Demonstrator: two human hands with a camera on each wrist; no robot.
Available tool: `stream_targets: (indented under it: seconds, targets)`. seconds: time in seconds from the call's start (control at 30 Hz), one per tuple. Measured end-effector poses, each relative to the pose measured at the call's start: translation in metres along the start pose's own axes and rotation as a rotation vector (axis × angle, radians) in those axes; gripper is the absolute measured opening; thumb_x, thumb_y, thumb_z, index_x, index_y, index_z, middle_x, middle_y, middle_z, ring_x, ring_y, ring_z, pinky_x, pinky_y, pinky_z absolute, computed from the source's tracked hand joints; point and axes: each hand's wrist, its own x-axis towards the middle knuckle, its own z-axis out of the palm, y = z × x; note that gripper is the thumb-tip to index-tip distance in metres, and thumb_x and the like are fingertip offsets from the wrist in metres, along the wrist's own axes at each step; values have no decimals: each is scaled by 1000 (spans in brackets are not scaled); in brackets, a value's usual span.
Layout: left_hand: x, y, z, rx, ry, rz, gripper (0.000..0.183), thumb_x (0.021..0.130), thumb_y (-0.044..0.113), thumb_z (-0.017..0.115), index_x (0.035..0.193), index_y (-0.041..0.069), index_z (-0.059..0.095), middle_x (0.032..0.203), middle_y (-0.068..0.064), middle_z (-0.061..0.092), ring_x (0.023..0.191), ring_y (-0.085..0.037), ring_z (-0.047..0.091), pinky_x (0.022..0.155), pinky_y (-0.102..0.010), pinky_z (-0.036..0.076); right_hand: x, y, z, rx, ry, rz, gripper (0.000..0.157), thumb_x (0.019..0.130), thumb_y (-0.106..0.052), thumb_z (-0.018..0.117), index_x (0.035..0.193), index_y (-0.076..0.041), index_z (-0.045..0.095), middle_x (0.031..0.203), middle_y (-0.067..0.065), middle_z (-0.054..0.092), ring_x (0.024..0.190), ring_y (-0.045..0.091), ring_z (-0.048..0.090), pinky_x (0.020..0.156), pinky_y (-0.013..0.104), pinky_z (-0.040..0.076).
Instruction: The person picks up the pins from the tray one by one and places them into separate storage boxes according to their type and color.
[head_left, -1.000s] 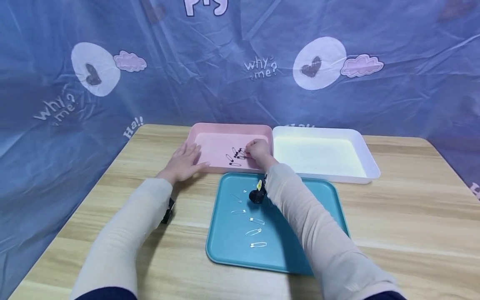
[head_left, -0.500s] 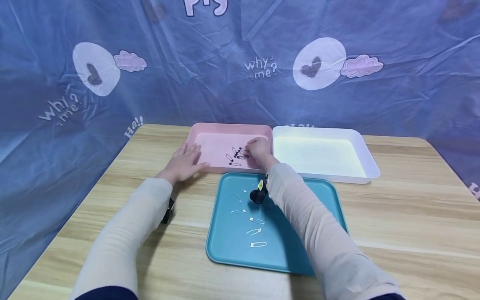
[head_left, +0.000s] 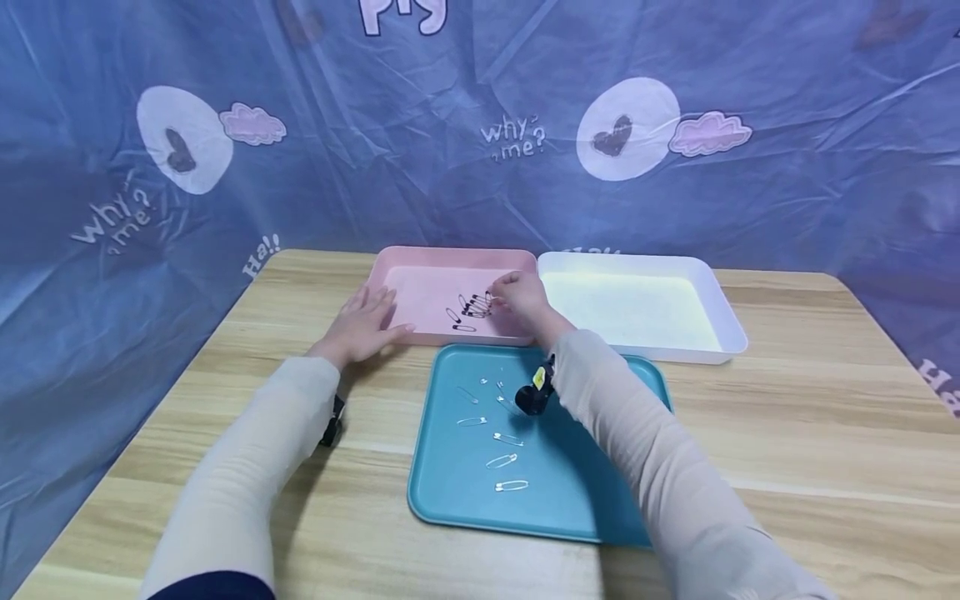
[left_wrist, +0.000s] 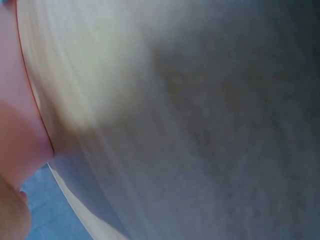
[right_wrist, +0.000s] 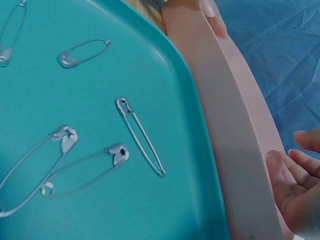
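Observation:
In the head view, my left hand [head_left: 365,323] rests with spread fingers on the left edge of the pink tray [head_left: 416,292]. My right hand [head_left: 521,298] hovers over that tray's right part, its fingertips beside a cluster of black safety pins [head_left: 476,307]. Seen from the right wrist, its thumb and bent fingers [right_wrist: 287,172] stand apart, and no pin shows between them. Silver safety pins lie scattered on the teal tray [head_left: 442,492] in front. One of them, a silver safety pin [right_wrist: 140,137], shows sharply in the right wrist view.
A white tray [head_left: 733,337] stands against the pink tray's right side. All sit on a wooden table [head_left: 810,417], with a blue printed cloth [head_left: 420,167] hanging behind. The right forearm [head_left: 645,425] crosses above the teal tray.
My right wrist and forearm have shifted a little to the right, uncovering more silver pins on the teal tray. The head view has turned slightly. My left hand stays in place.

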Motion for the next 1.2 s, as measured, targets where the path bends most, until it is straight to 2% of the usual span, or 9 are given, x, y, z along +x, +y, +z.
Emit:
stream_targets:
  seconds: [0.13,0.37,0.57,0.83,1.2]
  targets:
    - [0,-1,0,-12,-2,-1,81,82,63,29,139,7,11,142,-13,9,127,-35,-5,102,-46,-1,-13,-7,-8,33,-35,-1,24,83,-7,53,102,8,56,102,19,58,86,26,59,74,31,48]
    - [-1,-1,-1,-29,8,-2,78,83,57,35,138,6,14,142,-13,12,127,-36,-2,102,-47,1,-27,-6,-18,51,-23,2,27,83,-12,55,104,4,56,106,16,56,91,26,57,77,31,47]
    - [-2,0,-1,-33,3,5,79,83,57,35,138,5,14,142,-14,12,127,-36,-2,102,-46,1,-35,0,-33,8,0,-7,29,84,-17,54,106,1,55,107,14,57,93,24,57,80,33,46]
    - [-2,0,-1,-34,10,12,80,83,59,34,138,5,14,142,-14,12,127,-36,-2,102,-46,1,-47,11,-54,-1,7,-51,37,85,-19,54,114,4,51,109,18,55,96,26,55,81,33,45]
    - [-2,2,-4,-46,-24,25,78,85,55,35,139,5,9,142,-16,7,127,-35,-7,101,-48,-3,-64,27,-89,-55,25,-115,38,86,-24,52,113,3,51,114,17,51,102,28,51,85,35,42]
